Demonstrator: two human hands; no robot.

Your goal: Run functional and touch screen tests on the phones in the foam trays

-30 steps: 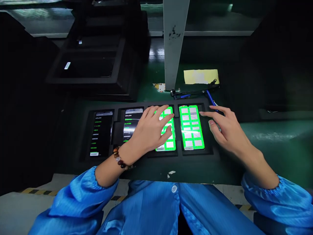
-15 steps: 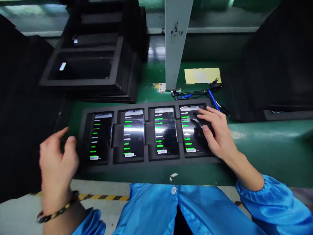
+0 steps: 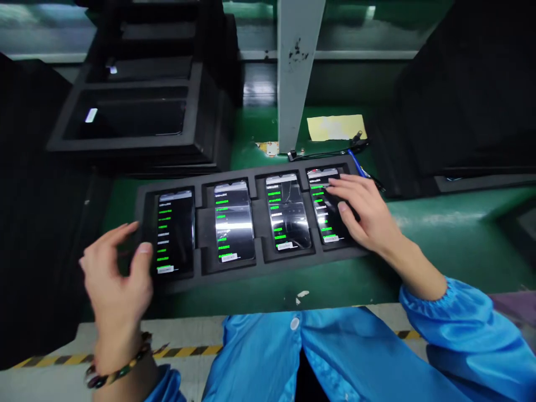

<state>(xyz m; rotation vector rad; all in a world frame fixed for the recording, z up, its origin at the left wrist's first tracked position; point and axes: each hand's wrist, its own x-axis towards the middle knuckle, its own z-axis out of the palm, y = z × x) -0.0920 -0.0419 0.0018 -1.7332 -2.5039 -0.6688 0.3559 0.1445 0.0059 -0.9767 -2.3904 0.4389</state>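
Note:
A black foam tray [image 3: 259,268] lies on the green table, slightly tilted, its right end farther from me. Several phones lie in its slots, lit with green and white text: the leftmost phone [image 3: 176,234], a second phone [image 3: 234,223], a third phone [image 3: 288,215] and the rightmost phone [image 3: 324,209]. My right hand [image 3: 364,215] rests over the rightmost phone, fingers spread and fingertips at its screen. Beside the tray's left end is my left hand [image 3: 119,273], thumb and fingers apart, holding nothing.
Stacked black trays [image 3: 192,145] with phones stand at the back left. Behind the tray rise a grey post [image 3: 295,84], a yellow paper [image 3: 337,128], black cables [image 3: 322,154] and a blue pen [image 3: 355,164]. Dark stacks flank both sides.
The tray has turned, its right end shifting away from me. My left hand has moved right, closer to the tray's left end. My right hand has moved slightly away with the tray.

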